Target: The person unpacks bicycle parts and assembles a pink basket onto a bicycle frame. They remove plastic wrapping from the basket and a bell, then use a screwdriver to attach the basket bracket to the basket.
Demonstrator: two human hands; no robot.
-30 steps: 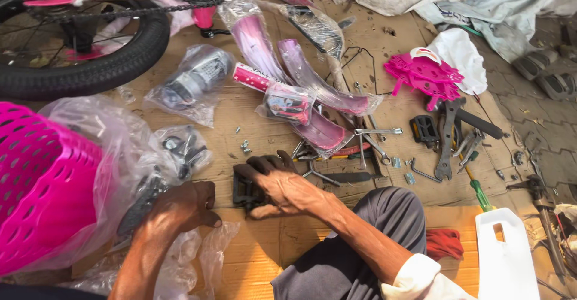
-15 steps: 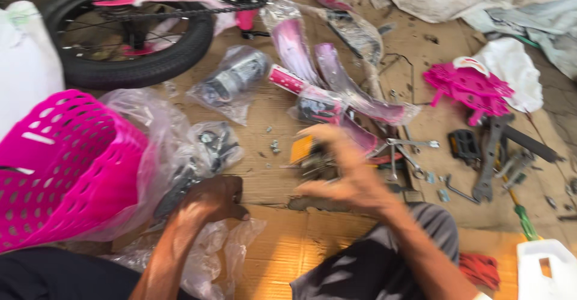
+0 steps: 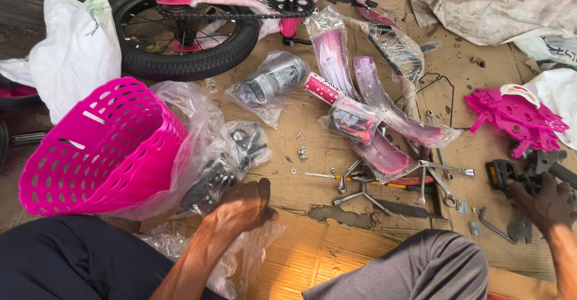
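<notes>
My left hand (image 3: 243, 207) hovers low at the middle with its fingers curled into a fist, right beside a clear plastic bag of black parts (image 3: 219, 171); I see nothing in its grip. At the far right my right hand (image 3: 544, 203) lies on a pile of black parts, its fingertips at a black pedal (image 3: 500, 171). Whether it grips anything is hidden. Between the hands several wrenches (image 3: 360, 187) lie on the cardboard (image 3: 312, 246).
A pink basket (image 3: 102, 150) lies on its side at left, with a white bag (image 3: 72, 54) behind it. A bicycle wheel (image 3: 186, 66) stands at the back. Wrapped pink fenders (image 3: 384, 114), a bagged silver part (image 3: 270, 84), pink plastic pieces (image 3: 517, 120) and loose screws (image 3: 300, 153) are scattered around.
My right hand has swung from the middle of the cardboard out to the black parts at the far right. The view has shifted left. My left hand stays by the plastic bag.
</notes>
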